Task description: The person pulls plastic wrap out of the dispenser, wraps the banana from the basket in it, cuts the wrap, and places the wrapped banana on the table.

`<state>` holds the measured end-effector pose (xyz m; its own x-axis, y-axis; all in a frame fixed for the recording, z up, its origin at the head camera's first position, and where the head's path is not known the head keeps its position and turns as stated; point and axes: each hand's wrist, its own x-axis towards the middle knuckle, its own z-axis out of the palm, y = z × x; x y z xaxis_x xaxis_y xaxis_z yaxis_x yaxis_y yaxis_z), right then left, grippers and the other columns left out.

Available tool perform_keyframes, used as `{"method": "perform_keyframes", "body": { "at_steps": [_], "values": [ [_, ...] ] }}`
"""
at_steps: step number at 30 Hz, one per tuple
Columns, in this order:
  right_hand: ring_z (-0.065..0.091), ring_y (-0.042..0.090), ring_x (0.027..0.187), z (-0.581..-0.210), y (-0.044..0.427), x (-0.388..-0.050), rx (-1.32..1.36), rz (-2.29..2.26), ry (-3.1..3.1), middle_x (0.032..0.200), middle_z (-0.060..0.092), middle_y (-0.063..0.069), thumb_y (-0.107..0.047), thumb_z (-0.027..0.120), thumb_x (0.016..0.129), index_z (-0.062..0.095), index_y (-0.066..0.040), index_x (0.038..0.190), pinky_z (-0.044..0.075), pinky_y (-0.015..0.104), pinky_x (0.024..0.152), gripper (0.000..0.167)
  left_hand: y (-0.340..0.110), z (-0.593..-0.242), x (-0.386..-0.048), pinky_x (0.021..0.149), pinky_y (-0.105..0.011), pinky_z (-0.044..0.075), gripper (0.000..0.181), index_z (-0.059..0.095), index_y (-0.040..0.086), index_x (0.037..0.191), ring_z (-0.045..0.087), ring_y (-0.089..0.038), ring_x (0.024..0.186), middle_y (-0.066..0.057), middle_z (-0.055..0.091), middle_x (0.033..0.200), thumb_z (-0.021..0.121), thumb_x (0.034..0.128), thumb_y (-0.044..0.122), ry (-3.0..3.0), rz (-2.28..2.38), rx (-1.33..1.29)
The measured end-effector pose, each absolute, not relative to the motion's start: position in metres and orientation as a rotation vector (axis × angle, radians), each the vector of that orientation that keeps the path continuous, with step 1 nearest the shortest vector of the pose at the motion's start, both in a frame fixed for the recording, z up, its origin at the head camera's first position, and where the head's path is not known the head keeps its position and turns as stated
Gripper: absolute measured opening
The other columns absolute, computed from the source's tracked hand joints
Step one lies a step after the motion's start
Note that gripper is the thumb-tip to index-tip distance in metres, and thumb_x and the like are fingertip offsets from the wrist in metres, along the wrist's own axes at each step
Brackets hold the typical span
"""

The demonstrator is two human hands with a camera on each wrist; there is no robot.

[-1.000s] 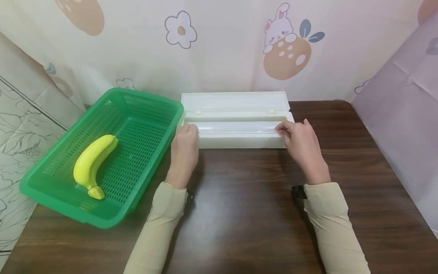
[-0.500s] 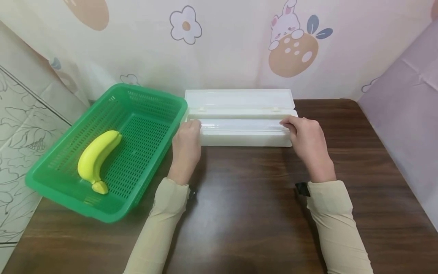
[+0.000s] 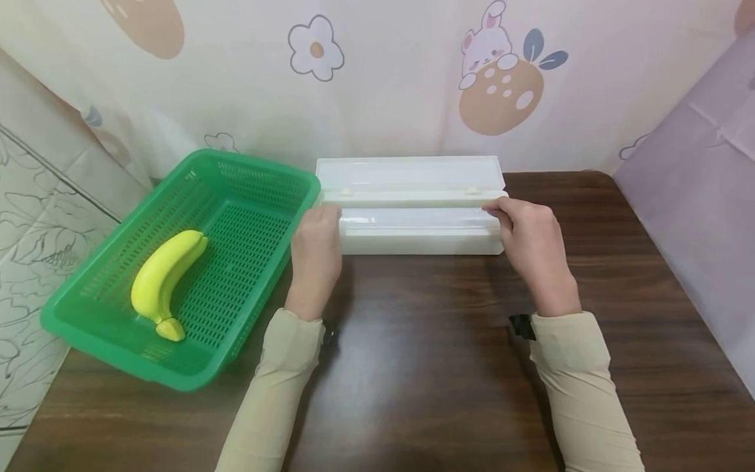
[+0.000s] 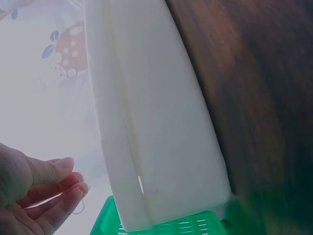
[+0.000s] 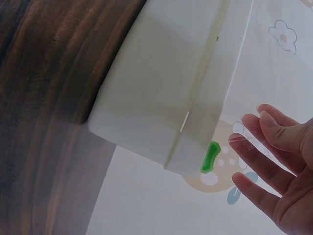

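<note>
A long white cling film dispenser (image 3: 421, 246) lies on the table with its lid (image 3: 409, 174) tipped back. Clear cling film (image 3: 413, 217) shows across its opening. My left hand (image 3: 316, 252) pinches the film near the left end, thumb against fingers. At the right end, my right hand (image 3: 531, 246) pinches the other corner between thumb and forefinger, its remaining fingers spread in the right wrist view. Also in that view, a small green slider (image 5: 210, 157) sits on the dispenser's edge. The transparent film is hard to make out in the left wrist view.
A green plastic basket (image 3: 259, 314) stands left of the dispenser, close to my left hand. Inside it lies a yellow banana bunch (image 3: 159, 278). A patterned curtain (image 3: 389, 85) hangs behind the dark wooden table (image 3: 413, 367).
Both hands have lifted slightly off the dispenser's opening, and the right one has shifted a little to the right. The head view has moved slightly. Basket and bananas stay in place.
</note>
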<state>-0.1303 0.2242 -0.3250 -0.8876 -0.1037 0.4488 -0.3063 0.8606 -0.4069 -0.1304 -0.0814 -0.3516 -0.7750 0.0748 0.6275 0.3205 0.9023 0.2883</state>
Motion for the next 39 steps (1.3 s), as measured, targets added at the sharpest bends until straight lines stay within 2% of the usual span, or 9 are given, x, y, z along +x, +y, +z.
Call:
{"method": "perform_keyframes", "body": {
  "at_steps": [9,22,34,39],
  "values": [
    [0.072,0.047,0.099,-0.320,0.223,-0.126,0.287,0.676,-2.586,0.106,0.077,0.026,0.002,0.065,0.101,0.078,0.002,0.110,0.054,0.062,0.086,0.016,-0.083,-0.345,-0.127,0.067,-0.048,0.059,0.010,0.069,-0.005,0.094,0.069,-0.039,0.082,-0.020,0.073,0.089,0.062,0.0924,-0.011,-2.406,-0.534,-0.259],
    [0.073,0.044,0.093,-0.317,0.222,-0.125,0.331,0.664,-2.523,0.103,0.077,0.025,0.004,0.066,0.100,0.078,0.002,0.109,0.056,0.058,0.082,0.015,-0.084,-0.338,-0.123,0.074,-0.047,0.062,0.010,0.073,-0.006,0.097,0.073,-0.038,0.090,-0.021,0.077,0.096,0.063,0.0969,-0.007,-2.387,-0.576,-0.229],
    [0.073,0.046,0.097,-0.311,0.220,-0.122,0.295,0.681,-2.525,0.107,0.076,0.027,0.002,0.066,0.101,0.076,0.005,0.114,0.056,0.059,0.086,0.017,-0.085,-0.336,-0.122,0.072,-0.049,0.062,0.014,0.074,-0.007,0.095,0.073,-0.039,0.089,-0.021,0.077,0.093,0.061,0.1005,-0.004,-2.353,-0.607,-0.230],
    [0.073,0.046,0.095,-0.308,0.220,-0.119,0.295,0.681,-2.506,0.104,0.076,0.027,0.004,0.066,0.100,0.077,0.005,0.111,0.055,0.059,0.085,0.016,-0.085,-0.333,-0.120,0.073,-0.048,0.062,0.015,0.075,-0.006,0.095,0.074,-0.038,0.088,-0.021,0.077,0.092,0.061,0.1016,-0.002,-2.331,-0.621,-0.243]
  ]
}}
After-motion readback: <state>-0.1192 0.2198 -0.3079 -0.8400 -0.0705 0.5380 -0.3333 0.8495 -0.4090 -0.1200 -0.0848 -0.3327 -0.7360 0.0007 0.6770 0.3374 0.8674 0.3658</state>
